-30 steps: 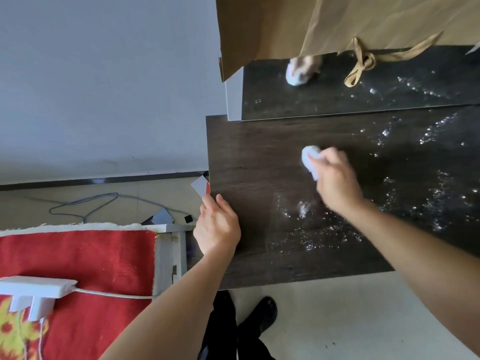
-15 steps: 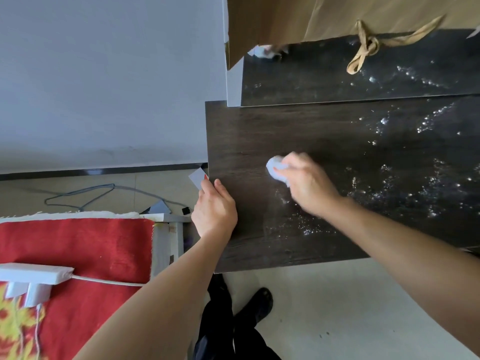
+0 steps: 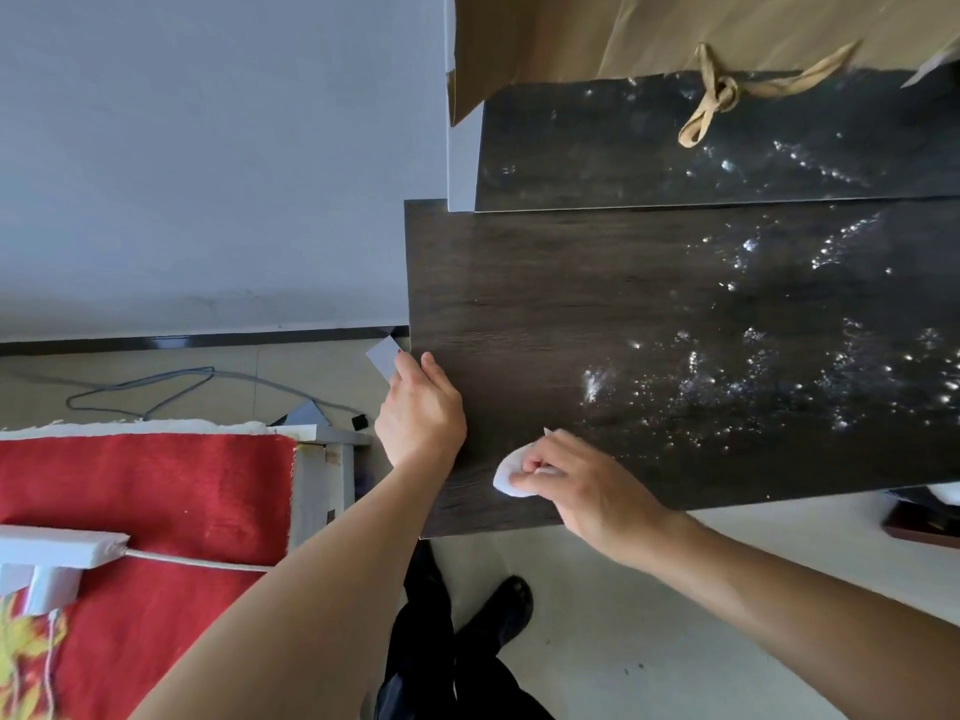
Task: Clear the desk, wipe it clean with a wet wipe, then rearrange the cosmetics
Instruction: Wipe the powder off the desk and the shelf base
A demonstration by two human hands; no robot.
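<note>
The one dark tabletop (image 3: 597, 314) was cleared and still speckled wet on the right side, with a single brown paper bag (image 3: 649, 28) up on the raised shelf behind. Your left hand (image 3: 421, 413) lay flat and unclenched on the left edge while your right hand (image 3: 582, 485) pinched the one wet wipe (image 3: 506, 472) near the front-left corner. That wipe looked soft, limp and slippery, so I'd bunch it and hold the middle.

Dark wood desk (image 3: 597, 283), wet sheen and droplets on the right half.
On it: white wet wipe (image 3: 511, 472) near front-left corner; brown paper bag (image 3: 649, 28) on raised back shelf (image 3: 727, 163).
</note>
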